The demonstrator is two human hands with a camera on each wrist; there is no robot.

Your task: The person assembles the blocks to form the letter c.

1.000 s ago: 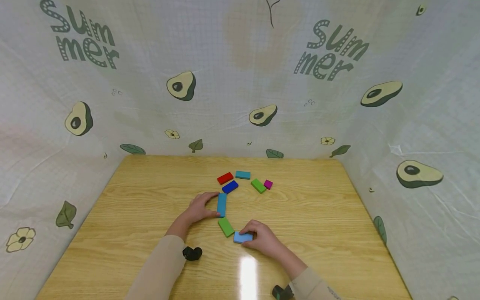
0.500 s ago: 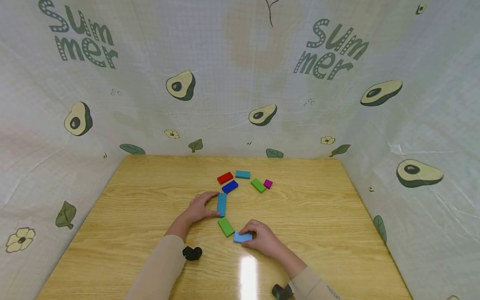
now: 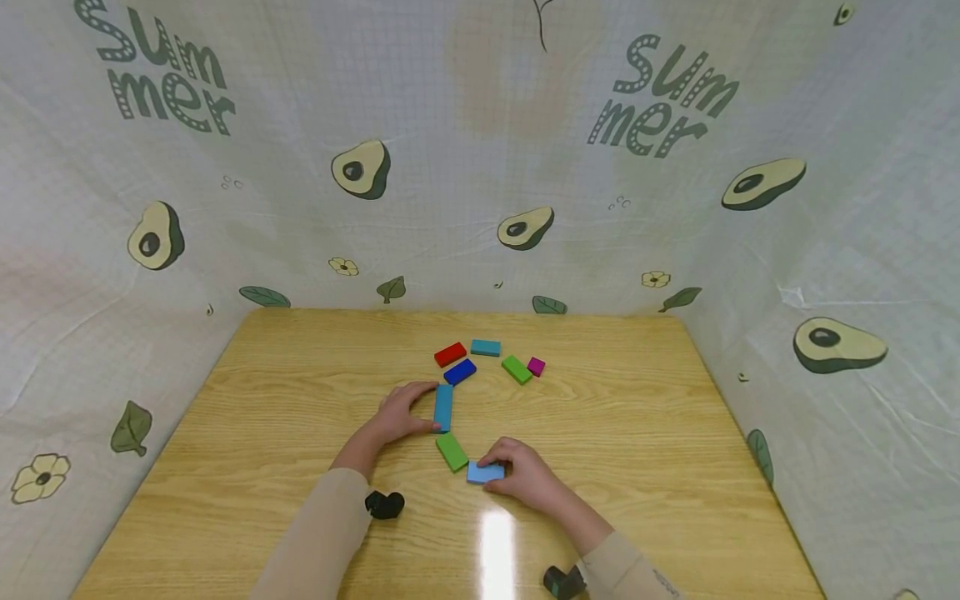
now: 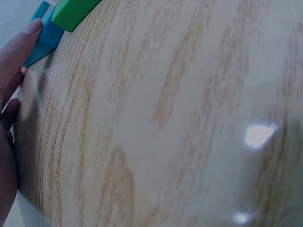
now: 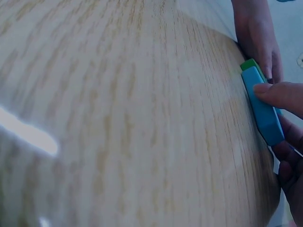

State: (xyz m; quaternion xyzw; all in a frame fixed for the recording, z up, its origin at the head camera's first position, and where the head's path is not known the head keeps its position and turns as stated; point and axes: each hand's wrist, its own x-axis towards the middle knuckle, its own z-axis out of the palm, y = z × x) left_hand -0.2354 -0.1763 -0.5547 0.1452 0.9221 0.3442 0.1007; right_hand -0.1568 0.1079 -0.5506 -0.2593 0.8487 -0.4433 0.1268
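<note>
Wood-grained tabletop [image 3: 637,467] fills the lower part of my head view, with a bright streak of glare [image 3: 497,554] nearest me. Tan sleeves [image 3: 315,533] reach in from both sides, a black device [image 3: 386,505] at the left wrist.

Closest of the blocks is the light blue block [image 3: 480,473], and I see the right hand [image 3: 528,479] pinching it, thumb on the near side, a finger on the far side. Its left end appears to meet a corner of the near green block [image 3: 452,452], which slants up toward the blue block [image 3: 443,407]. There the left hand [image 3: 401,412] grips lengthwise — thumb at the near end, a fingertip at the far end; how firmly, I cannot tell.

I judge the step in hand to be setting these blocks end to end along a curve. To my mind, the next move calls for parting the fingers gently, one hand at a time — a careless lift could knock a corner askew.

Farther off, the dark blue block [image 3: 460,372] slants away from the blue block's far end, the red block [image 3: 450,354] just beside it. Right of that lie the teal block [image 3: 486,347], the far green block [image 3: 517,369] and, close against the latter, the magenta cube [image 3: 536,367]. Behind everything hangs a printed cloth [image 3: 442,100].
</note>
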